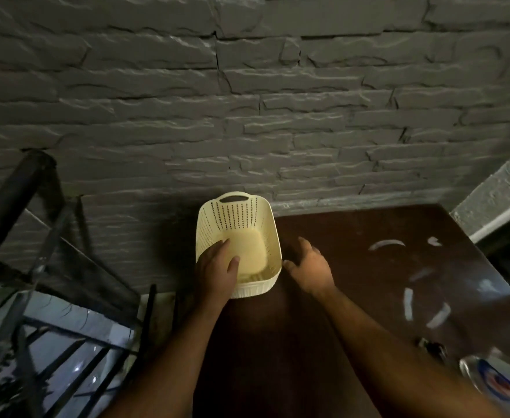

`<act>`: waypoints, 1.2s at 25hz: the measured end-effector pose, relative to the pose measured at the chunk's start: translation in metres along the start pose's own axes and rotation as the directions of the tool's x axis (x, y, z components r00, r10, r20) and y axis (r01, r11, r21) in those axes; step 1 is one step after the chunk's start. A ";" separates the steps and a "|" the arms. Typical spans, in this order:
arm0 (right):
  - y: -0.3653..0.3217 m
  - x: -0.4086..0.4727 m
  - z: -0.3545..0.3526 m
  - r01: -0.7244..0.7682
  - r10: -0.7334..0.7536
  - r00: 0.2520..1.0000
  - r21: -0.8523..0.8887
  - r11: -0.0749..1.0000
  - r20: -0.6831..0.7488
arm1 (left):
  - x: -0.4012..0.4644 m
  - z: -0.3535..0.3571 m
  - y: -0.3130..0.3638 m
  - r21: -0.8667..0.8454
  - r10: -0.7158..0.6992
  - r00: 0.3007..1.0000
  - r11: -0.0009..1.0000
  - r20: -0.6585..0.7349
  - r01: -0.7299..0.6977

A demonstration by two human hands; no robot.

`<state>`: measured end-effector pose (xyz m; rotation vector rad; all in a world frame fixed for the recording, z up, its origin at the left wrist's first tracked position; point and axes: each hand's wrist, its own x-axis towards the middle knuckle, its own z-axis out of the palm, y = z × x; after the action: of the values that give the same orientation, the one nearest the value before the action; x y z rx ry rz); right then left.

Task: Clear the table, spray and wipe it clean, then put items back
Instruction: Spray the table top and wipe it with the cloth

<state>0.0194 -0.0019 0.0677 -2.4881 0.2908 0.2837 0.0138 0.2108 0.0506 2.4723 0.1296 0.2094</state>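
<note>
A pale yellow perforated plastic basket (241,218) sits at the far left corner of the dark brown table (353,267), against the stone wall. It looks empty. My left hand (217,270) grips the basket's near left rim, fingers reaching inside. My right hand (308,263) hovers just right of the basket with its fingers spread, holding nothing. A clear bottle with a blue and red label (495,381) shows at the lower right table edge, blurred.
A grey stone wall (247,101) runs behind the table. Left of the table stands a dark metal frame with glass panels (52,267) and some plants. Pale curved reflections (410,303) lie on the tabletop. A small dark object (433,348) lies near the bottle.
</note>
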 end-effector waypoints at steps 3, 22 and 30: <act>0.013 -0.025 0.002 -0.007 0.007 1.000 -0.011 1.000 -0.006 | -0.028 0.002 0.007 0.013 0.033 0.998 0.999 0.046 -0.034; 0.170 -0.162 -0.068 0.181 -0.162 0.972 -0.100 0.978 0.168 | -0.212 0.088 0.132 -0.025 0.014 0.984 1.000 0.176 -0.009; 0.262 -0.196 -0.113 0.163 -0.146 0.975 -0.091 0.982 0.170 | -0.276 0.160 0.211 -0.073 0.088 0.952 0.995 0.295 -0.069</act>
<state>-0.2233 -0.2488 0.0658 -2.5544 0.0147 0.4446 -0.2192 -0.0914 0.0232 2.4172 -0.1026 -0.1260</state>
